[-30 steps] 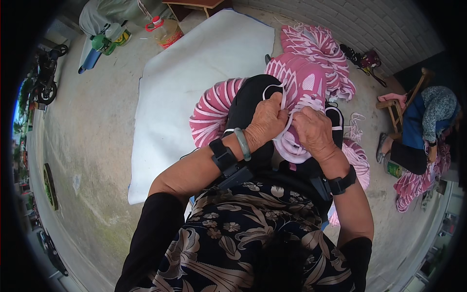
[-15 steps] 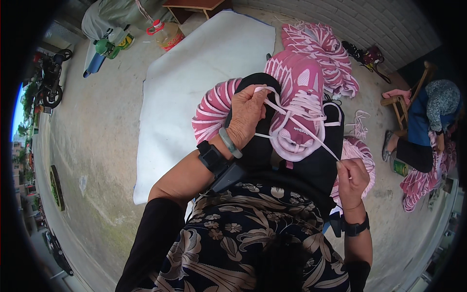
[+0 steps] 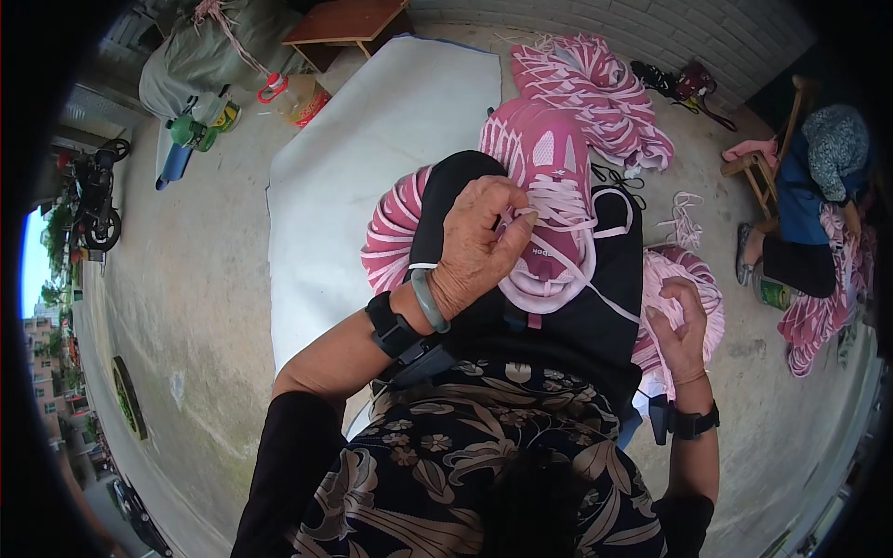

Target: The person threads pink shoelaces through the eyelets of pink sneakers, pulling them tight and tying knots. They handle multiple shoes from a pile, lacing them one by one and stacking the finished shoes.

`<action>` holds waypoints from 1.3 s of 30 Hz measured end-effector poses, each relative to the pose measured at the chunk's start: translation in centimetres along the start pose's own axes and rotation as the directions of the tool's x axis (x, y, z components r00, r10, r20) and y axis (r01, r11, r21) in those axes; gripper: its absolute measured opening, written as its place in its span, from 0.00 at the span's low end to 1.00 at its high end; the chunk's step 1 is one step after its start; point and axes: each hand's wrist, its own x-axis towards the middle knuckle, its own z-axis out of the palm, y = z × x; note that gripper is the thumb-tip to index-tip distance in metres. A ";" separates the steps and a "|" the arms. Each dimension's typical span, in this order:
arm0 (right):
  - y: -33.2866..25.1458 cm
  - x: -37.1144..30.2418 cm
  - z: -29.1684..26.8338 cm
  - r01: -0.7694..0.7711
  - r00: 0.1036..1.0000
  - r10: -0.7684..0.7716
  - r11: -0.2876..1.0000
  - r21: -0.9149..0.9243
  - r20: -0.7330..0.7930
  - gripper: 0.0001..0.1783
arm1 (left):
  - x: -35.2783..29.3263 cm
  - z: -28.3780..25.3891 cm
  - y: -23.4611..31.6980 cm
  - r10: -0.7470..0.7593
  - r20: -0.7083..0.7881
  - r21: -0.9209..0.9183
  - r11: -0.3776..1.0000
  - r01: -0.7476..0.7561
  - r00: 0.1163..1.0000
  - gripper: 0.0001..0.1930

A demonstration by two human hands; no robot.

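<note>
Left hand: back of the hand upward, fingers curled, thumb and forefinger pinched on the lace at the shoe's left edge.
Pink shoe upper: on the black-trousered lap, toe pointing away, padded pale opening toward the person; pale lace rows cross its middle.
Trailing lace end: slants from the opening over the right thigh.
Right hand: lower, just beside that end, thumb and bent fingers wide apart, before a pink bundle.
</note>
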 end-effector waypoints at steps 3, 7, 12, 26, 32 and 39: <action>-2.7 2.8 3.3 0.128 0.991 -0.128 0.992 -0.001 -0.040 0.20 | 1.0 1.5 1.5 0.238 0.227 0.242 0.925 -0.292 0.944 0.09; -3.7 4.4 7.3 0.245 0.967 -0.252 0.962 -0.123 -0.042 0.23 | 0.8 3.8 1.0 0.234 0.320 0.426 0.830 -0.360 0.918 0.08; -2.7 4.7 8.3 0.201 0.975 -0.204 0.979 -0.036 -0.086 0.16 | 0.7 5.6 0.4 0.210 0.292 0.520 0.784 -0.339 0.933 0.07; -0.9 4.3 8.3 -0.185 0.981 0.196 0.909 0.373 0.008 0.33 | 0.3 -0.9 4.2 0.146 0.436 0.585 0.704 -0.403 0.888 0.04; -1.6 4.2 8.0 -0.242 0.969 0.237 0.865 0.438 0.067 0.39 | -8.5 -14.8 -3.5 -0.448 0.159 0.679 0.697 0.232 0.880 0.04; -1.9 6.2 7.4 -0.309 0.951 0.272 0.829 0.466 0.147 0.39 | -4.1 -10.4 -2.7 -0.320 0.175 0.453 0.866 0.213 0.931 0.08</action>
